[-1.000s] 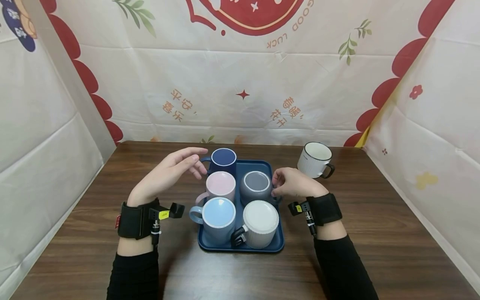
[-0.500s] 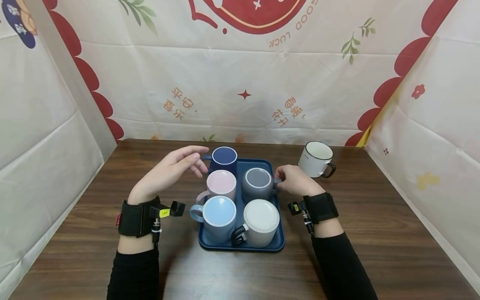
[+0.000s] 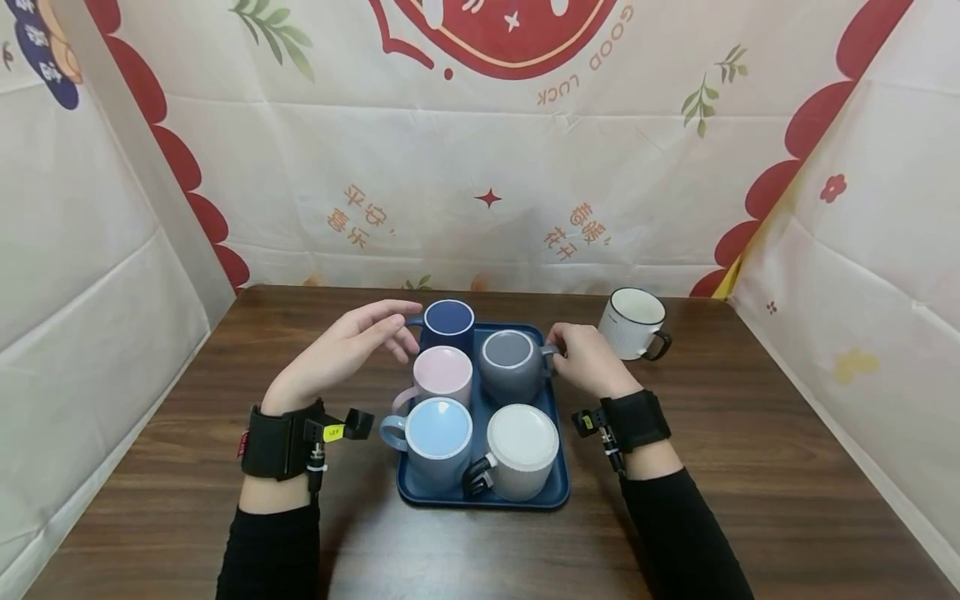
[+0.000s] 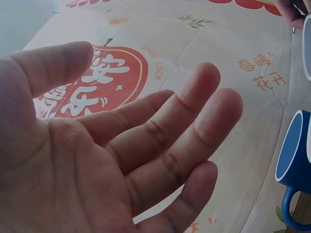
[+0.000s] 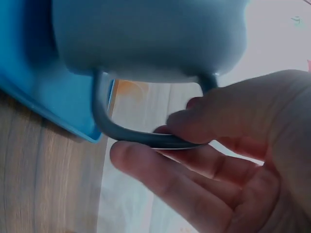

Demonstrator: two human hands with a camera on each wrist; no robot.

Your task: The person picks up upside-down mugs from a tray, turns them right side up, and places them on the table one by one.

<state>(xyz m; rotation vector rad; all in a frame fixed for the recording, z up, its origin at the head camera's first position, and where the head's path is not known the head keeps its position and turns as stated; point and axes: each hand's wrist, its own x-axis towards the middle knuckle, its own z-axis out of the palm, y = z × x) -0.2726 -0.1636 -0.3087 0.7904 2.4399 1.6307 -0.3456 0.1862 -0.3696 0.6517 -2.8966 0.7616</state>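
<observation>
A grey mug [image 3: 512, 373] sits at the right side of a blue tray [image 3: 489, 500], its handle pointing right. My right hand [image 3: 588, 360] pinches that handle [image 5: 146, 138] between thumb and fingers, as the right wrist view shows. My left hand [image 3: 360, 343] hovers left of the tray, fingers loosely spread and holding nothing. Nearest to it is a navy mug [image 3: 448, 323] at the tray's back left. Behind the light blue mug [image 3: 438, 450] stands a pink mug [image 3: 442, 373]. A white mug [image 3: 522, 454] with a dark handle occupies the front right.
Another white mug [image 3: 632, 325], dark-rimmed and dark-handled, stands on the wooden table [image 3: 750, 467] right of the tray, just beyond my right hand. A printed cloth [image 3: 480, 150] hangs along the table's back edge, with white cloth at both sides.
The grey mug has shifted towards the back of the tray, and its handle has swung to point right. My right hand moved back with it. The left hand has stayed nearly still.
</observation>
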